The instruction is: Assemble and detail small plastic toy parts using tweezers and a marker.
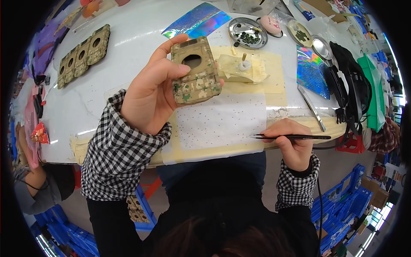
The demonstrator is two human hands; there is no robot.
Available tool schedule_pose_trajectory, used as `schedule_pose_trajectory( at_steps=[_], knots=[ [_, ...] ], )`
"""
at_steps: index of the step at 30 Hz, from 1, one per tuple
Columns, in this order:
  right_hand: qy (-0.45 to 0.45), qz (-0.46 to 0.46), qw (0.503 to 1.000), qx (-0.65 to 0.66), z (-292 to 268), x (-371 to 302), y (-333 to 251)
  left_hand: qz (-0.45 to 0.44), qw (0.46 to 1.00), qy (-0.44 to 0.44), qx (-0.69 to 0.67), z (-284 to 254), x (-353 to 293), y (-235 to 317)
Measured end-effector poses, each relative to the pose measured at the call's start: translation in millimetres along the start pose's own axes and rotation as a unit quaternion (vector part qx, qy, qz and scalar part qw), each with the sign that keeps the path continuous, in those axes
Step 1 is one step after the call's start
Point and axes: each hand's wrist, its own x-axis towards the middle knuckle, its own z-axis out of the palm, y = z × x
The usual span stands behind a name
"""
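My left hand (154, 88) is closed around a camouflage-patterned model tank hull (198, 83), raised above the table, with its round opening facing up and my thumb at the rim. A pair of black tweezers (295, 137) lies in the grip of my right hand (295, 143), tips pointing left. Those tips hover over or touch the right part of a white paper sheet (218, 150) strewn with many tiny specks; I cannot tell whether they pinch anything. Just beyond the hull, a tape-covered block (237, 77) carries a small white pot (244, 65) with a stick in it.
Several similar hulls (83, 55) stand in a row at left. Far back are a metal dish (247, 34) of dark green pieces and a shiny holographic pouch (197, 21). At right lie another pouch (311, 73), a metal blade-like tool (311, 107) and a black bag (351, 81). Another person's arm (32, 180) shows at left.
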Motion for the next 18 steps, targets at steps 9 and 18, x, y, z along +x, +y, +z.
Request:
schedule_pose_trajectory(
  at_steps=[9, 18],
  knots=[
    [-0.011, 0.01, 0.998, -0.057, 4.6, 4.1, -3.4, -0.001, 1.0, 0.005, 0.004, 0.4, -0.3, -1.7],
    [0.06, 0.042, 0.997, 0.023, 4.3, -4.5, -4.5, 0.008, 1.0, 0.011, 0.01, -2.9, 0.4, -2.5]
  ],
)
